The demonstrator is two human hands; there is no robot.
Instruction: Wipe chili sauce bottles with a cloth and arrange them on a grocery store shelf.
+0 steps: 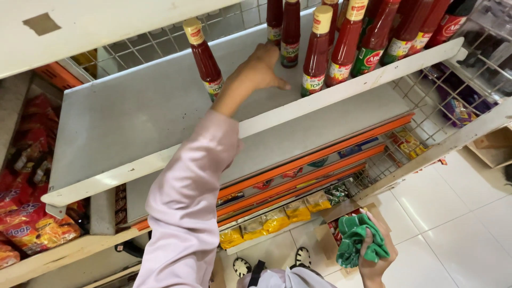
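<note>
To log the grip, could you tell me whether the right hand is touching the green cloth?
Touching: the head view shows the right hand with its fingers closed around the green cloth.

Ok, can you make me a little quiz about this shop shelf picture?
1. True or false: the right hand holds a green cloth.
2. What does the left hand rest on: A) the floor, B) the grey shelf, C) a box?
3. Fill in: the bottles near the left hand are filled with ___ sauce.

Key: 1 true. 2 B. 3 red.
</note>
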